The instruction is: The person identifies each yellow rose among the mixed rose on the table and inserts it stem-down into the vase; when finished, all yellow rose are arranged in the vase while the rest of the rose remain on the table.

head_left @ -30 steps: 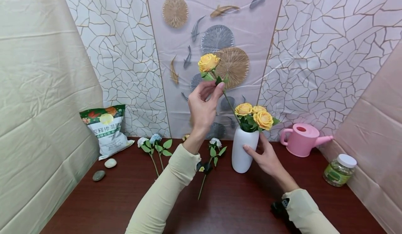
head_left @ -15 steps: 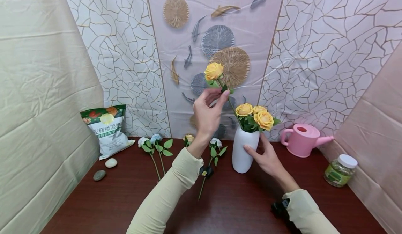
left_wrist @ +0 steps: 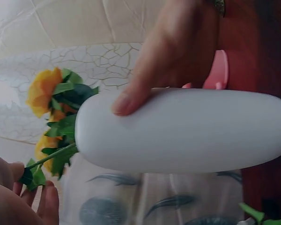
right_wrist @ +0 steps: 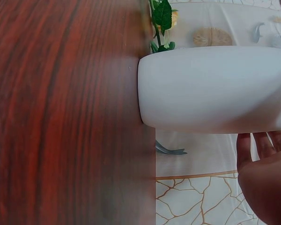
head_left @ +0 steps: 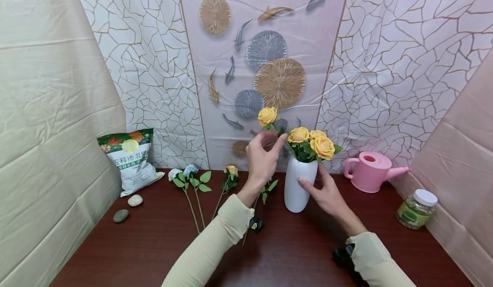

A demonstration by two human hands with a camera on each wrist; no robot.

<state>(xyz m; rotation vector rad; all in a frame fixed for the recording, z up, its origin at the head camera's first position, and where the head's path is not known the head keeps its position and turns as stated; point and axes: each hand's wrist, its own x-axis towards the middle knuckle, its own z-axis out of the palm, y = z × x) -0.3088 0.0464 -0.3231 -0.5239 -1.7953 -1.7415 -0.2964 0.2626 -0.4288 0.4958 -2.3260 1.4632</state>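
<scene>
Where yellow roses (head_left: 322, 147) stand, white vase (head_left: 295, 188) (upright), held

Upright white vase (head_left: 295, 186), three yellow roses (head_left: 322, 147) clustered in its mouth, another yellow rose (head_left: 267, 116) tilted left

The bag (head_left: 132, 162) reads "控释掺混肥" (rest unclear).

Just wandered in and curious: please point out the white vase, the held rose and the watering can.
White vase (head_left: 294, 187): head view, its side.
Held rose (head_left: 267, 116): head view, its bloom.
Watering can (head_left: 370, 177): head view, its body.
</scene>
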